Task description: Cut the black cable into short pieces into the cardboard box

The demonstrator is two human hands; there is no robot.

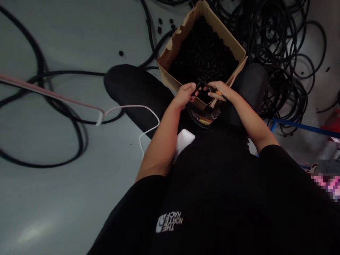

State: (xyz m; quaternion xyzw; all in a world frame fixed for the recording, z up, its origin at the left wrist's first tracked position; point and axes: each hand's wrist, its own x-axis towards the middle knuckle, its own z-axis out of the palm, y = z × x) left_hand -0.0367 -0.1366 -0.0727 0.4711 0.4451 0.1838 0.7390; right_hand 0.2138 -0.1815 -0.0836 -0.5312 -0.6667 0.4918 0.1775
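Note:
My left hand is closed around a black cable, gripping it near its end over the front corner of a cardboard box. From below that hand the cable bends down toward my lap. My right hand is wrapped around a hand tool with black and orange handles, which looks like cutting pliers. Its dark jaws point left and meet the cable close to my left fingers; whether they touch it is too dark to tell. Many short black pieces fill the box beneath both hands.
Tangled black cable coils lie on the floor right of the box, and a looser cable loop lies left. Small black bits are scattered about. A white device rests on my lap; a white cord crosses my leg.

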